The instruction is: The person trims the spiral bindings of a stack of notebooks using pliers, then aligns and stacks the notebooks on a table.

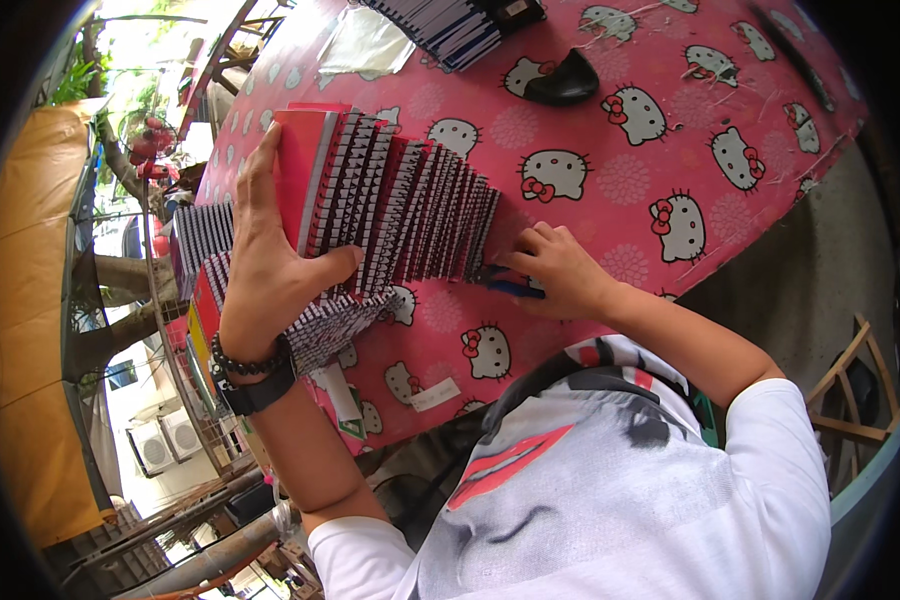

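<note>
A long row of spiral-bound notebooks [395, 205] with red covers stands on the table, wire bindings facing up and toward me. At its left end my left hand [270, 255] grips the row, fingers stretched along the outermost red cover and thumb over the bindings. My right hand [558, 268] is closed at the right end of the row, its fingers curled. A slim dark blue object [513, 287] shows under these fingers; its kind is hard to make out. More spiral notebooks [340, 328] lie below and left of the row, partly hidden by my left arm.
The pink table cover [625, 180] has cartoon cat faces. Toward the far edge are a stack of dark-bound notebooks [450, 35], a clear plastic sheet [365, 45] and a black curved object [562, 80]. A white paper slip [434, 394] lies near me. A wooden frame [855, 385] stands at right.
</note>
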{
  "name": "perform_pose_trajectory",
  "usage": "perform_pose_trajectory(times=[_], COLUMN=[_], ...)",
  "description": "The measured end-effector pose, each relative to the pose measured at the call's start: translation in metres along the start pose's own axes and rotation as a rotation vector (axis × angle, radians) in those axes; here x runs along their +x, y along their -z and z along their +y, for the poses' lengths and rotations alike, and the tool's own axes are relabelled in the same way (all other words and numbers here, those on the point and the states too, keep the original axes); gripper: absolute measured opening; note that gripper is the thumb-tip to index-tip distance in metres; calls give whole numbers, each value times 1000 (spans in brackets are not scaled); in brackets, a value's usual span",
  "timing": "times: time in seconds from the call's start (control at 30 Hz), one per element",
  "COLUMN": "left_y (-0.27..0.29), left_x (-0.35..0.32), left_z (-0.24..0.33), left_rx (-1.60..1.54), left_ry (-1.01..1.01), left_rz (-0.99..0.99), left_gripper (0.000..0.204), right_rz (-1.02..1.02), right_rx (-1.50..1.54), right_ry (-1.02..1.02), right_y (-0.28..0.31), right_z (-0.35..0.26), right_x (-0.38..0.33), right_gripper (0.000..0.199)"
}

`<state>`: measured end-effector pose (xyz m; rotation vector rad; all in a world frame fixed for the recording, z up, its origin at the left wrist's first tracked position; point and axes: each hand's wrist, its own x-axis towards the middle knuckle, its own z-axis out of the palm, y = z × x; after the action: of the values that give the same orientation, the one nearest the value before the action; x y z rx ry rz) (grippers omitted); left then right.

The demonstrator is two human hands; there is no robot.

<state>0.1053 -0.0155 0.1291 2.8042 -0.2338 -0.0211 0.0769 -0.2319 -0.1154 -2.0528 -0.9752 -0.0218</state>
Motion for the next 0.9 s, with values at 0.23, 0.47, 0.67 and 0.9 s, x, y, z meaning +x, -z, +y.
perform_pose_trajectory(times=[0.23, 0.47, 0.67, 0.9], left_y=[-1, -1, 0, -1], left_x=[0, 1, -1, -1], left_z=[0, -2, 2, 0], left_rx=[2, 25, -19, -10], left_ry=[-6, -46, 26, 13], left_rz=[7, 13, -5, -2], left_gripper=[104, 106, 106, 106], right_rz=[19, -367, -44, -41], right_rx=[122, 707, 25, 35], right_ry=[42, -478, -61, -29], right_y=[-9, -2, -11, -14], right_z=[6, 6, 2, 7], right_x=[-1, 3, -7, -3], right_gripper=[40, 40, 51, 45])
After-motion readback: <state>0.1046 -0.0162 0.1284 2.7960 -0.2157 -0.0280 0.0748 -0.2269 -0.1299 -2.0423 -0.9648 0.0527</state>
